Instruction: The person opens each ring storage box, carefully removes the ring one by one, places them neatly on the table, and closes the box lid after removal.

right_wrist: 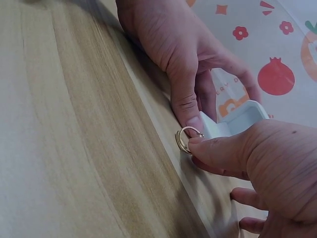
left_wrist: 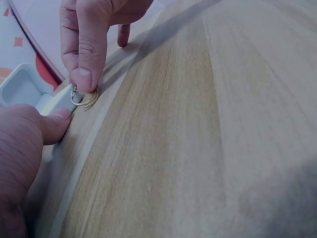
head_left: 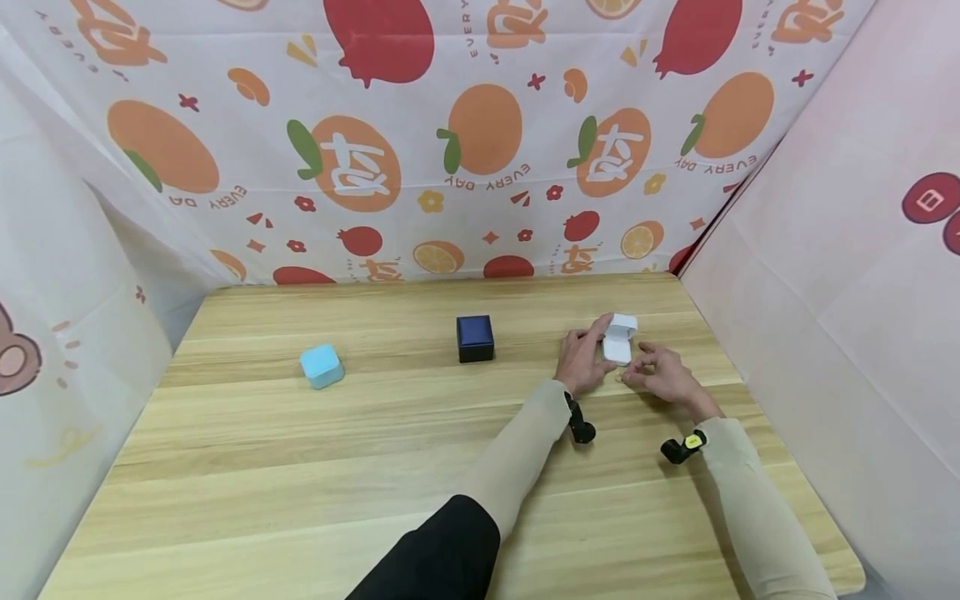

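Right grip [head_left: 663, 373] is pinching the gold ring [right_wrist: 180, 144] just beside the open white ring box [head_left: 619, 340] left grip [head_left: 583, 360] is holding, its scant edge hold probably risking a drop onto the worktop [head_left: 300, 467].

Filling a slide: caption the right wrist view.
Right hand pinches a golden ring; left hand holds an open white box.

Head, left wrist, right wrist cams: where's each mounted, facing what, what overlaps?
Head: worn on the head, facing forward and down at the table; both sleeves, left hand and right hand show.
Left wrist: on that wrist, facing its hand's work; left hand at left edge, right hand above, pinching a gold ring.
Right wrist: likewise mounted, facing its hand's work; right hand at lower right, left hand at top.
Both wrist views share the gold ring and white box.
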Action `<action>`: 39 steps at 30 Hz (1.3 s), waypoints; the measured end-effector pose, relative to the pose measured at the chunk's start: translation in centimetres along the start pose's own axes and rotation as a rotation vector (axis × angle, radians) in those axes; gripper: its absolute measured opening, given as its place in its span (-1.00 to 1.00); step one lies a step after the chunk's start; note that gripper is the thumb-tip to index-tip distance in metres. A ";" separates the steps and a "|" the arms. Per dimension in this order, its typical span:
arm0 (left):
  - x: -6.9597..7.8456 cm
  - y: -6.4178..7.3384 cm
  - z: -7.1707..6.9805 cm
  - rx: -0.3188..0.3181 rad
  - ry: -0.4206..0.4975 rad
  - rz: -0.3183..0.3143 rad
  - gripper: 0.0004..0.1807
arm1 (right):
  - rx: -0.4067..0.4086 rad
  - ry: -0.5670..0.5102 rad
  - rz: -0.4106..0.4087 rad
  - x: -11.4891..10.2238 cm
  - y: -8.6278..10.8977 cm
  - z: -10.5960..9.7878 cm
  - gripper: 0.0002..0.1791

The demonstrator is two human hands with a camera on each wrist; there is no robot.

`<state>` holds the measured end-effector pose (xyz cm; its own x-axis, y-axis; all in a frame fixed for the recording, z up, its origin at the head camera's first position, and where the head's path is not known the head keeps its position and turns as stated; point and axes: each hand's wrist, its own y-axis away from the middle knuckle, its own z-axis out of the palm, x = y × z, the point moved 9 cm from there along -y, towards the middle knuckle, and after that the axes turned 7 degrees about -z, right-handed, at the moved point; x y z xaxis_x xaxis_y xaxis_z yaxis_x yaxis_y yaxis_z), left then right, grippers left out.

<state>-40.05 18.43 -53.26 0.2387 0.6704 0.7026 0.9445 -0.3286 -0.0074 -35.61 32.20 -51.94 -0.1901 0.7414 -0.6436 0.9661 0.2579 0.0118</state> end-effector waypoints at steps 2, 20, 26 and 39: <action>0.0 0.0 0.0 -0.001 0.006 -0.002 0.03 | 0.001 -0.006 0.003 0.0 0.0 0.0 -0.87; 0.2 0.0 -0.1 0.026 0.062 -0.006 0.06 | 0.013 -0.046 -0.009 0.4 -0.1 -0.2 -0.85; 0.1 0.0 0.0 0.026 0.056 -0.001 0.04 | 0.021 -0.035 -0.040 0.2 -0.1 -0.4 -0.87; -0.1 -0.1 0.1 0.013 0.046 0.012 0.01 | 0.017 -0.047 -0.039 0.4 -0.1 -0.3 -0.89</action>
<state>-40.11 18.48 -53.38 0.2395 0.6347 0.7347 0.9445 -0.3275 -0.0250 -35.78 32.65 -51.96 -0.2198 0.7012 -0.6783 0.9609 0.2756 -0.0264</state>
